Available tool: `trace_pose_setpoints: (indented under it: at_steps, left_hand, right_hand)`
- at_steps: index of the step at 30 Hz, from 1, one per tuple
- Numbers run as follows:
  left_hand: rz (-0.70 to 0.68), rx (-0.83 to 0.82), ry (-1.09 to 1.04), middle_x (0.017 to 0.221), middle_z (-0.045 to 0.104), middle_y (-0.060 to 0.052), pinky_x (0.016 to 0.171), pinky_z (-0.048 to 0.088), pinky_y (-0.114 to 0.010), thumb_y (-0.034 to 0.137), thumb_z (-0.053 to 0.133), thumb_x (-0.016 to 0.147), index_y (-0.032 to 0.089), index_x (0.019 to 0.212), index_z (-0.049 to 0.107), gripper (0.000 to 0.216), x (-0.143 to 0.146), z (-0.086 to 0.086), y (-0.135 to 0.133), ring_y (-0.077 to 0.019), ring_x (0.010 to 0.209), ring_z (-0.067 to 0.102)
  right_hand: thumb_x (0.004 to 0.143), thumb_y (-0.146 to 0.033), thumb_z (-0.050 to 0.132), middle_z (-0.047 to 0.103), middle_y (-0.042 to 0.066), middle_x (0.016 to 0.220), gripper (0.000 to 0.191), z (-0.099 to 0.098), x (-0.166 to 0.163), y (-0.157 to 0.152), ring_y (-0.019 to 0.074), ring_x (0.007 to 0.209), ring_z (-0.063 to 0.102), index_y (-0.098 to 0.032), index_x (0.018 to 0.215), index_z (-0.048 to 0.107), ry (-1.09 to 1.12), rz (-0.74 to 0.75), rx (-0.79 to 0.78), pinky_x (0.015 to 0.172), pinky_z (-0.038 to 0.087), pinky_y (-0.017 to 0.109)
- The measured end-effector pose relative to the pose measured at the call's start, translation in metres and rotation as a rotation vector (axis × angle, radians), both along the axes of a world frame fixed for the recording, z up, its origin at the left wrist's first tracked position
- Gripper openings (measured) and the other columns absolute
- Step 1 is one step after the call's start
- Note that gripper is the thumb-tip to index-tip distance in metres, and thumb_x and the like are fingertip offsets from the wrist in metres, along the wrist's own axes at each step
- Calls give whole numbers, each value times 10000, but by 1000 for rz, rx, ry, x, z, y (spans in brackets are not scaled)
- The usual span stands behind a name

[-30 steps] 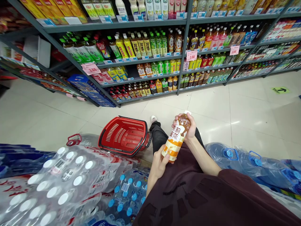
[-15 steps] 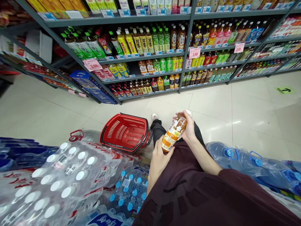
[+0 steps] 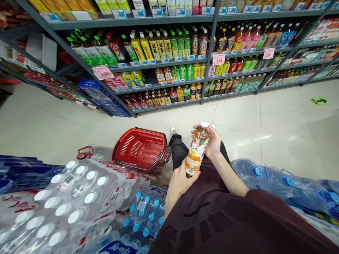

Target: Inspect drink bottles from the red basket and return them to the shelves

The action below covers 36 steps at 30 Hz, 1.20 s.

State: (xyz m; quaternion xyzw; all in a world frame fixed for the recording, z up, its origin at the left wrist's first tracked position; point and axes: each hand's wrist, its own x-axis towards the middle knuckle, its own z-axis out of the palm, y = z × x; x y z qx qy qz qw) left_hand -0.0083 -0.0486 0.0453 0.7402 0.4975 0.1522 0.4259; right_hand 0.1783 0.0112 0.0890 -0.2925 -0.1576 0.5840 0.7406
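Note:
Both hands hold a bottle of tea (image 3: pixel 196 151), amber with a white cap and an orange-and-white label, tilted in front of my body. My left hand (image 3: pixel 181 179) is wrapped round its base. Near the top, my right hand (image 3: pixel 213 141) grips the bottle's right side, some of its fingers passing behind it. On the floor to the left stands a red shopping basket (image 3: pixel 114 150) with black handles; nothing shows inside it.
Shelves (image 3: pixel 209 60) full of bottled drinks run across the front. Shrink-wrapped water bottles (image 3: pixel 79 192) are stacked at lower left, with blue-capped packs (image 3: pixel 144 215) beside them. Large water jugs (image 3: pixel 265 173) stand at right. A green arrow sign (image 3: pixel 319 101) marks the tiled floor.
The bottle has turned about its length, showing another side of its label, and stands more upright. My hands have shifted slightly with it. The basket has stayed put.

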Motion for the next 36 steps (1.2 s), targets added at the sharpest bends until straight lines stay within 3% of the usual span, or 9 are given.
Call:
trace_pose_setpoints:
  at_steps: [5, 12, 17, 19, 24, 28, 32, 36]
  left_hand:
    - [-83, -81, -251, 1121, 764, -104, 877, 541, -324, 470, 653, 872, 150, 1281, 620, 520, -1, 5, -1, -255, 983, 727]
    - [-150, -268, -538, 830, 767, -96, 693, 555, -313, 678, 596, 858, 109, 1076, 663, 612, -3, 4, -2, -236, 698, 726]
    - [-158, -339, -620, 809, 757, -99, 612, 552, -314, 684, 588, 856, 104, 1036, 645, 611, -4, 3, -2, -229, 605, 711]
    - [-157, -275, -508, 874, 770, -107, 659, 559, -324, 629, 609, 870, 103, 1119, 632, 582, -4, 2, -2, -236, 658, 723]
    - [-172, -130, -206, 1210, 735, -126, 959, 519, -378, 479, 581, 945, 155, 1296, 584, 478, -1, 2, 1, -287, 1102, 698]
    - [-124, -77, -67, 1338, 669, -123, 1004, 508, -410, 514, 508, 1000, 201, 1399, 540, 508, -1, 1, 1, -280, 1191, 656]
    - [-30, 56, -124, 1474, 557, -98, 1165, 411, -403, 460, 486, 1025, 241, 1467, 466, 493, -3, -6, 3, -230, 1373, 533]
    - [35, 43, -228, 1505, 530, -96, 1189, 396, -399, 393, 629, 947, 248, 1499, 414, 611, -2, -10, 4, -229, 1396, 514]
  right_hand:
    - [904, -458, 565, 747, 126, 1049, 388, 3, 2, -2, 246, 900, 721, -116, 994, 725, 10, 35, 29, 817, 634, 384]
    - [939, -457, 531, 743, 108, 1032, 380, 6, 1, -4, 220, 830, 711, -131, 989, 720, 7, 45, 62, 793, 638, 380]
    - [916, -480, 577, 738, 102, 1025, 379, 7, 0, -4, 215, 814, 714, -132, 989, 709, 17, 57, 63, 777, 640, 378]
    - [897, -515, 614, 740, 92, 993, 400, 5, 0, -2, 213, 791, 716, -138, 989, 709, 9, 53, 64, 749, 641, 372]
    - [838, -509, 743, 728, 53, 865, 370, -4, 0, 2, 185, 690, 701, -154, 936, 702, -101, 12, 23, 671, 623, 327]
    - [840, -441, 784, 747, 62, 866, 295, -10, 0, -2, 191, 694, 706, -162, 914, 727, -396, -53, 64, 647, 599, 313]
    - [863, -388, 786, 770, 71, 893, 232, -13, -9, -6, 188, 756, 713, -164, 926, 775, -712, -117, 93, 689, 579, 287]
    - [865, -419, 780, 761, 59, 871, 259, -12, -26, -5, 181, 683, 704, -164, 908, 765, -496, -84, 20, 635, 580, 290]
